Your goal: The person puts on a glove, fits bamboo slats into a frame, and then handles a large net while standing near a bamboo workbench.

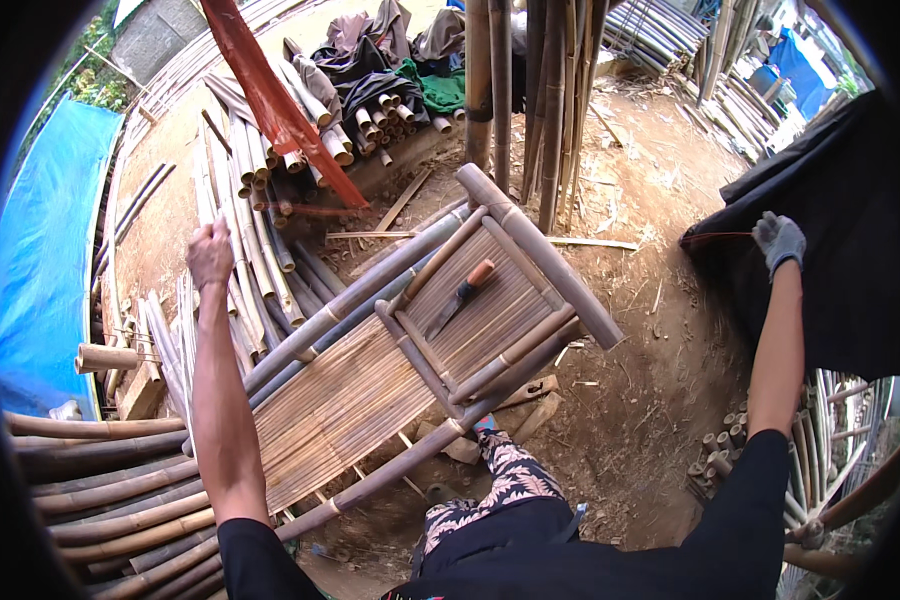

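My bare left hand (210, 252) is raised at the left above stacked bamboo poles, its fingers closed in a fist. Whatever is in that fist is too small to make out. Out to the right, my right hand (778, 242) wears a grey glove and is closed on a thin orange cord (720, 236), which runs leftward from it. Between my arms stands a bamboo lounge seat (345, 425) with a slatted surface and thick pole frame. On its raised slatted end lies a knife (460, 297) with a reddish-brown wooden handle, touched by neither hand.
Bamboo poles (270, 230) lie stacked at the back left, partly under dark cloths (370, 70). A red strip of cloth (280, 110) hangs before them. Upright poles (555, 110) stand beyond the seat. A black sheet (830, 270) hangs at right, a blue tarp (50, 260) at left.
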